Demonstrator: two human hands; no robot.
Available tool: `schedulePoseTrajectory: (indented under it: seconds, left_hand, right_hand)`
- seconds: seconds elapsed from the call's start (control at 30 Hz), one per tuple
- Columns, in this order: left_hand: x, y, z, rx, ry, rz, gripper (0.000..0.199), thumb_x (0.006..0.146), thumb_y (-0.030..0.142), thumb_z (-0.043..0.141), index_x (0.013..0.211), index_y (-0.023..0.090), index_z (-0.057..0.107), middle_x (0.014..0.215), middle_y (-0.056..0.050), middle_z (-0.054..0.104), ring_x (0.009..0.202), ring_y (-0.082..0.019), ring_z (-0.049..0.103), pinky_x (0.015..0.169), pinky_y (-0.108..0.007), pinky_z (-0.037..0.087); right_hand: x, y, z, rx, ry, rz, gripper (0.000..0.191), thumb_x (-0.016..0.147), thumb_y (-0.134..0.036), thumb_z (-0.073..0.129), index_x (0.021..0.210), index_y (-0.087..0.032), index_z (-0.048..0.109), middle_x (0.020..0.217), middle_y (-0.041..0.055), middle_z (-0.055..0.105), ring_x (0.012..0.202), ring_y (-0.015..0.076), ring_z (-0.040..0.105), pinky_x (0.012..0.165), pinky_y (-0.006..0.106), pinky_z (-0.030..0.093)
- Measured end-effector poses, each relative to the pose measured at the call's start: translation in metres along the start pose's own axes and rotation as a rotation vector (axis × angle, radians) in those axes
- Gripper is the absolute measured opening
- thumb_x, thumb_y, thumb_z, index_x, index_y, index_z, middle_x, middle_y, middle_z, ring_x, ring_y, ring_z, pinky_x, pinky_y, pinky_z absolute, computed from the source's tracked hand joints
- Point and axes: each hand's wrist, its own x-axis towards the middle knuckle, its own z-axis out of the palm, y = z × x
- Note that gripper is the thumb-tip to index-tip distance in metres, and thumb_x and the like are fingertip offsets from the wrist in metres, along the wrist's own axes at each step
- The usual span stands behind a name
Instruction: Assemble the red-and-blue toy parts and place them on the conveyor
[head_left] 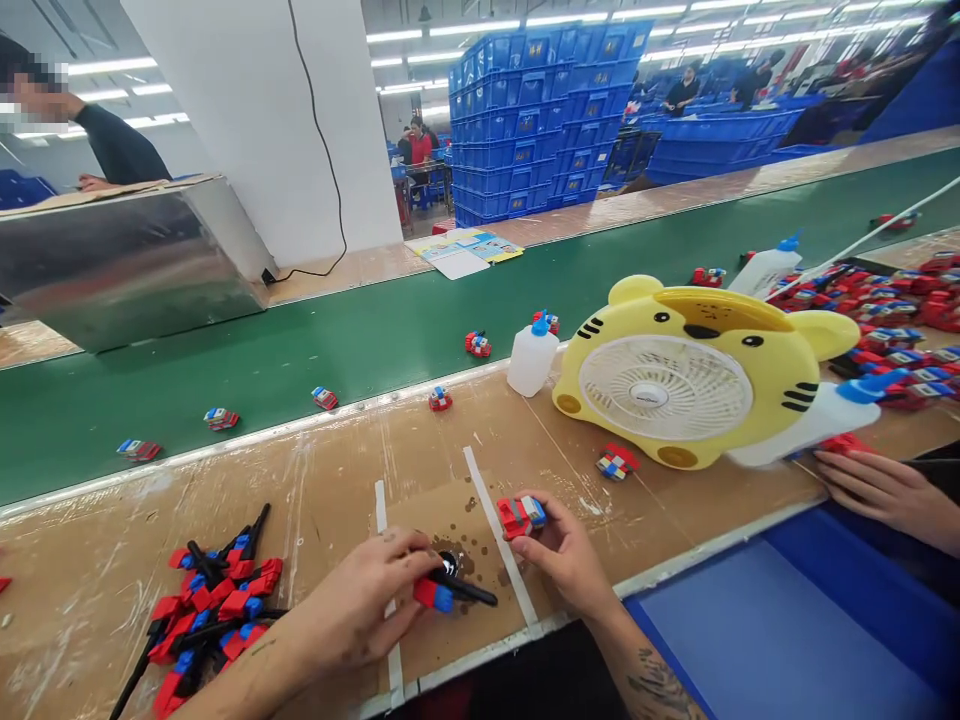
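My left hand (pixel 390 585) pinches a red and blue toy part with a black barrel (pixel 442 592), held over a small dark round dish (pixel 450 565) on the cardboard. The barrel points to the right. In my right hand (pixel 566 550), between thumb and fingers, is a small red, blue and white toy vehicle (pixel 523 515), a little above the bench. Left of my left hand lies a heap of similar red and blue parts with black barrels (pixel 217 600); my forearm covers part of it.
A yellow tiger-faced fan (pixel 697 375) stands at right beside a white bottle with a blue cap (pixel 533 357). Several toy vehicles ride a green conveyor belt (pixel 262 365). A co-worker's hand (pixel 892 495) is at far right, above a blue bin (pixel 787 620). More toys pile up behind.
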Motion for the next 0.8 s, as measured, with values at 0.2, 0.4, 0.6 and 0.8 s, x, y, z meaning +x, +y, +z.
schedulePoseTrajectory:
  seconds: [0.2,0.4,0.6,0.8]
  left_hand:
    - [0.03,0.015,0.011,0.261,-0.196,0.098,0.018,0.088,0.014,0.05,0.103,0.02,0.059,0.103,-0.01,0.061,0.092,-0.026,0.053,0.083,-0.038,0.045]
    - [0.027,0.009,0.005,0.054,-0.179,0.061,0.033,0.087,0.014,0.052,0.117,0.024,0.061,0.111,-0.011,0.063,0.098,-0.027,0.055,0.086,-0.038,0.045]
    - [0.014,-0.01,0.019,-0.745,0.268,-0.299,0.039,0.084,0.042,0.07,0.117,0.023,0.067,0.118,-0.01,0.066,0.107,-0.028,0.06,0.095,-0.037,0.048]
    - [0.028,0.0,0.035,-1.269,0.414,-0.341,0.045,0.076,0.042,0.079,0.112,0.018,0.07,0.113,-0.011,0.07,0.107,-0.029,0.063,0.095,-0.036,0.047]
  right_hand:
    - [-0.007,0.004,-0.013,-0.023,0.017,0.008,0.045,0.071,-0.033,0.081,0.109,-0.023,0.061,0.093,0.0023,0.064,0.081,0.0175,0.06,0.078,0.03,0.052]
    - [-0.007,0.002,-0.012,-0.078,0.049,-0.023,0.043,0.07,-0.035,0.08,0.107,-0.022,0.062,0.09,0.0032,0.065,0.08,0.0186,0.06,0.076,0.03,0.051]
    - [-0.006,-0.001,0.002,-0.211,-0.073,-0.105,0.034,0.079,-0.029,0.075,0.109,-0.023,0.061,0.098,0.0042,0.064,0.089,0.0193,0.062,0.083,0.031,0.051]
    - [-0.004,-0.014,0.022,-0.582,-0.141,-0.398,0.025,0.088,-0.023,0.065,0.113,-0.026,0.062,0.116,0.0077,0.062,0.111,0.0227,0.059,0.098,0.037,0.048]
